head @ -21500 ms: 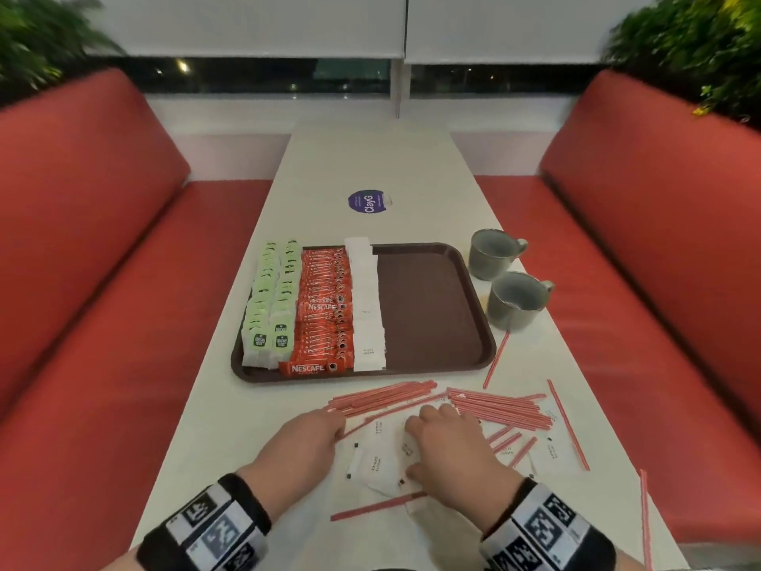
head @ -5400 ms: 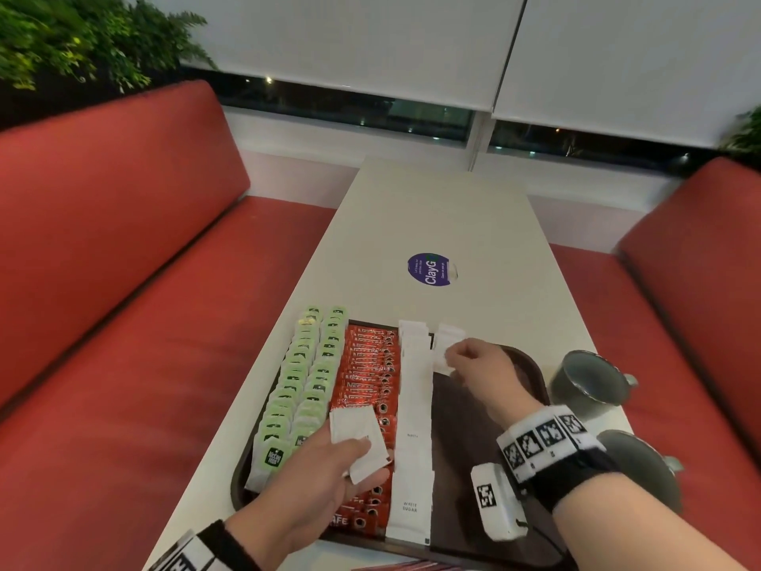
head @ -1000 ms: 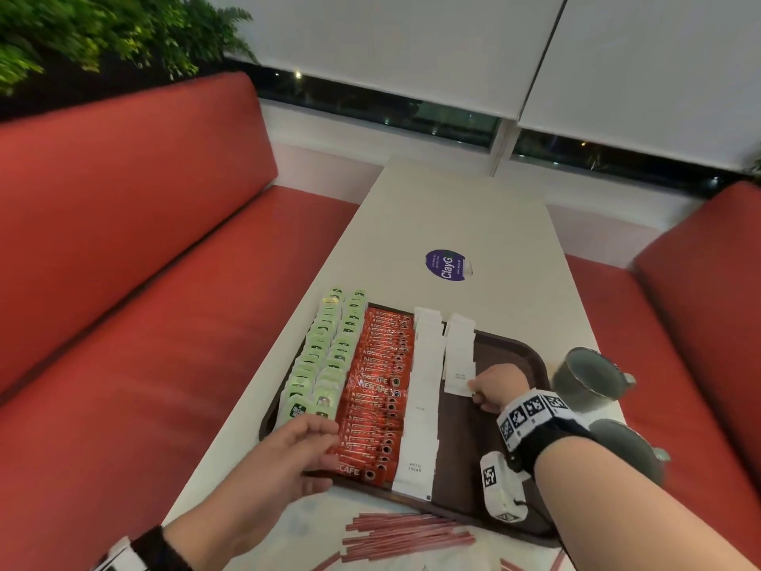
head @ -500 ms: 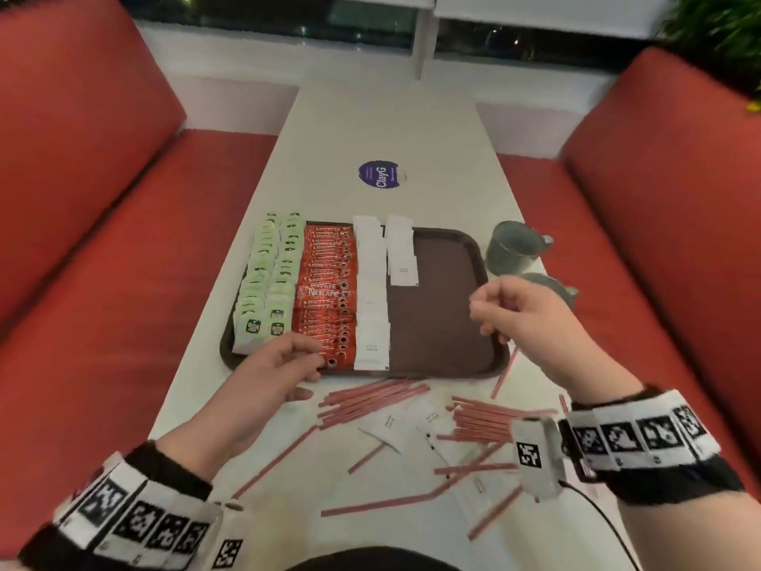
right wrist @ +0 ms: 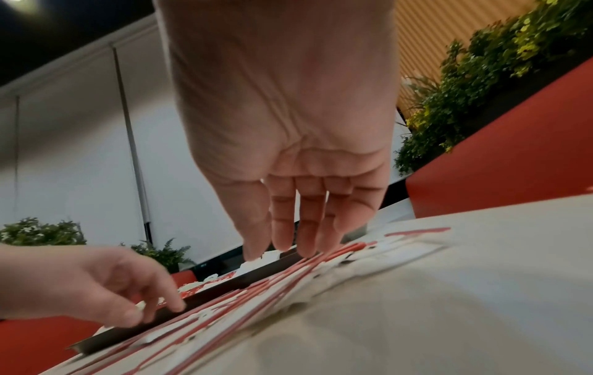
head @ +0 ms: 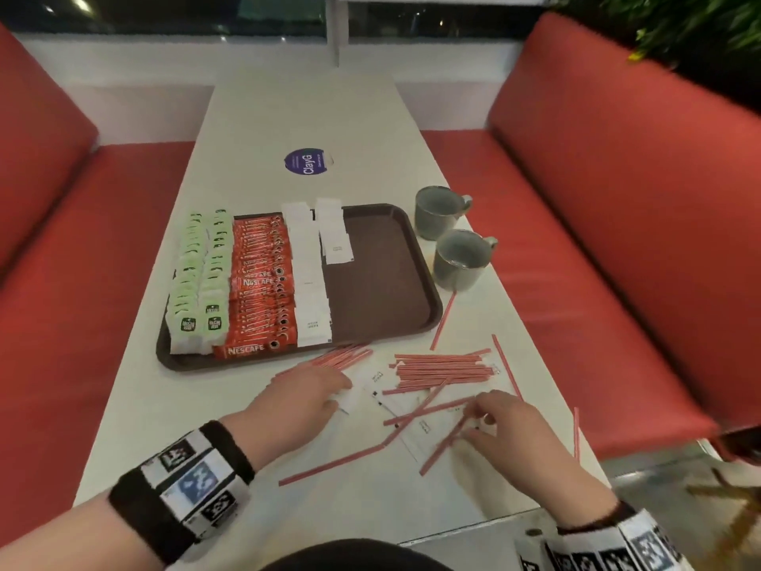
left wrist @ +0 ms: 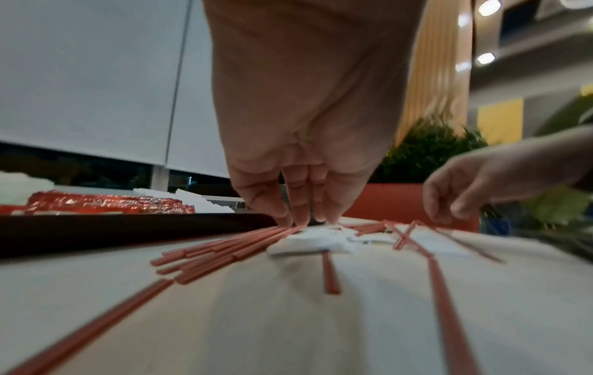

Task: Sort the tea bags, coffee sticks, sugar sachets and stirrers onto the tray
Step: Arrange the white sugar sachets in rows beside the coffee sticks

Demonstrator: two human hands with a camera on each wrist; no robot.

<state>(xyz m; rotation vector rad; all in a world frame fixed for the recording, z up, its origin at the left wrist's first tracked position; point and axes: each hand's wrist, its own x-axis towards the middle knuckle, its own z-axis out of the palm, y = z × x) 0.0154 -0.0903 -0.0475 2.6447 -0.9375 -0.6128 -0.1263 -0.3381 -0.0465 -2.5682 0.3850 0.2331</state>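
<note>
Left hand fingertips pressed together on a loose sugar sachet; right hand relaxed, spread over scattered stirrers.

1. The right part of the tray is bare brown surface, open to a reach from the near side; its left part is packed with rows of tea bags, coffee sticks and sugar sachets.
2. Two mugs stand just beside the tray's right rim, blocking a reach from that side.
3. Between the tray's near rim and the person, loose stirrers and white sachets lie crossed over the tabletop; the left hand and right hand both sit low among them.
4. Beyond the tray the tabletop lies open, with only a flat round sticker on it.
</note>
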